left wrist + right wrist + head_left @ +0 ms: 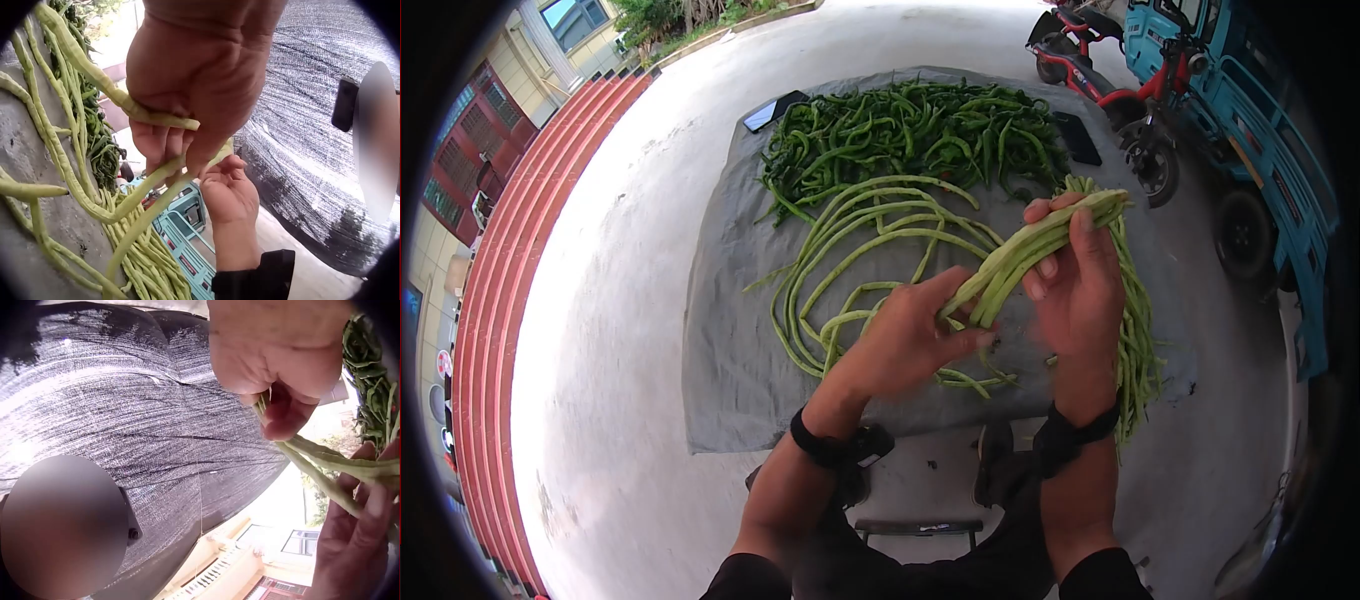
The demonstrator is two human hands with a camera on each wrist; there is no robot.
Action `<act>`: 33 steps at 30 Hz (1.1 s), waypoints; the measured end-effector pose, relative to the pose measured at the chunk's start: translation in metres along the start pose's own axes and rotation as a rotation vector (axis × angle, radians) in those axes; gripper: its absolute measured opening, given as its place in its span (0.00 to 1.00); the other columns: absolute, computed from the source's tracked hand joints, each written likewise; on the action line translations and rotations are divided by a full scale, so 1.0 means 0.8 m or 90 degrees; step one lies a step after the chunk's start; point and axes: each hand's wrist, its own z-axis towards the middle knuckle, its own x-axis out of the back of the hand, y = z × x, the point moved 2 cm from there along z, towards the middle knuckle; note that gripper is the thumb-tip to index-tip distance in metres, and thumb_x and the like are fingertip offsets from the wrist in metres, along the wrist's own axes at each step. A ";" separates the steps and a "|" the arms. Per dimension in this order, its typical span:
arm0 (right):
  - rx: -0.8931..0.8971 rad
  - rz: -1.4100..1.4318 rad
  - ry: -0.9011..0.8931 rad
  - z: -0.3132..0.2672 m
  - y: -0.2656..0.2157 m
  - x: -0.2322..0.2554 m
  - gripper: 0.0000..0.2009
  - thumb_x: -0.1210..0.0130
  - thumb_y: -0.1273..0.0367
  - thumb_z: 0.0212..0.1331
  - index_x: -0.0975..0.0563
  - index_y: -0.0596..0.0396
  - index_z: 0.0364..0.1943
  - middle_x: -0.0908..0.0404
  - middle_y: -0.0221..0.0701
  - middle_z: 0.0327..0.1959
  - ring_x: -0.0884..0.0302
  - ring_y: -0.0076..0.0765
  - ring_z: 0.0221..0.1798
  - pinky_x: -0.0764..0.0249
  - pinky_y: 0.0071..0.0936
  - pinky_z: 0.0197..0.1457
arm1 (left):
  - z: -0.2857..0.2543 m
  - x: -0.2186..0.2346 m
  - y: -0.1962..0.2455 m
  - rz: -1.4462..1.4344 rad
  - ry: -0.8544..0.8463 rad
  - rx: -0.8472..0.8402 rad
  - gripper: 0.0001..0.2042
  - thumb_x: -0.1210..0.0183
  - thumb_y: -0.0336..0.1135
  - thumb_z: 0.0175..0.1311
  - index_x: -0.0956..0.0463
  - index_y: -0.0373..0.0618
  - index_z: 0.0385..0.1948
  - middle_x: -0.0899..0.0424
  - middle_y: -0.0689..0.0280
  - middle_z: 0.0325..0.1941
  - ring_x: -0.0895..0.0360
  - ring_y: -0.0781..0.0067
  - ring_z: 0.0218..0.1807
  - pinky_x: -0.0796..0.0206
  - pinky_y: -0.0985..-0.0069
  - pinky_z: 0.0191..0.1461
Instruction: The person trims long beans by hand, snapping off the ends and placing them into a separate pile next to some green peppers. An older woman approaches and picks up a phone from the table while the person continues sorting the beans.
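A bunch of long green beans (1025, 250) stretches between my two hands above the grey cloth. My left hand (905, 340) grips the lower left end, its fingers curled round the stalks. At the upper right end my right hand (1085, 285) pinches the same bunch between thumb and fingers. In the left wrist view, bean strands pass through the curled fingers of the left hand (200, 69). The right wrist view shows bean ends between the thumb and fingers of the right hand (275, 369). Loose long beans (800, 275) lie curved on the cloth beyond the left hand.
A wide heap of green peppers (910, 130) covers the far part of the grey cloth (730, 350). More long beans (1138, 350) lie in a pile beside my right forearm. Phones (773, 111) lie near the far corners. A red scooter (1100, 85) and a blue cargo vehicle (1260, 150) stand at the right.
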 end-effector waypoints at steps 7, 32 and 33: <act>0.160 0.059 0.045 0.004 -0.078 0.077 0.15 0.52 0.64 0.82 0.26 0.62 0.59 0.20 0.46 0.57 0.29 0.24 0.39 0.26 0.24 0.38 | -0.010 0.052 -0.032 0.026 0.006 0.059 0.10 0.36 0.21 0.70 0.21 0.36 0.50 0.13 0.69 0.41 0.17 0.81 0.45 0.23 0.77 0.48; 0.118 0.193 -0.192 -0.017 -0.091 -0.046 0.13 0.57 0.67 0.84 0.35 0.65 0.58 0.32 0.39 0.54 0.37 0.24 0.40 0.26 0.16 0.28 | 0.013 -0.059 0.016 -0.010 0.021 -0.094 0.28 0.26 0.30 0.55 0.22 0.44 0.60 0.16 0.59 0.58 0.17 0.61 0.60 0.26 0.64 0.58; 0.116 0.185 -0.191 -0.019 -0.097 -0.046 0.12 0.58 0.67 0.84 0.35 0.65 0.57 0.33 0.39 0.54 0.37 0.24 0.40 0.26 0.16 0.28 | 0.013 -0.058 0.011 0.031 0.005 -0.045 0.24 0.26 0.30 0.55 0.19 0.43 0.56 0.14 0.59 0.53 0.15 0.62 0.55 0.25 0.65 0.55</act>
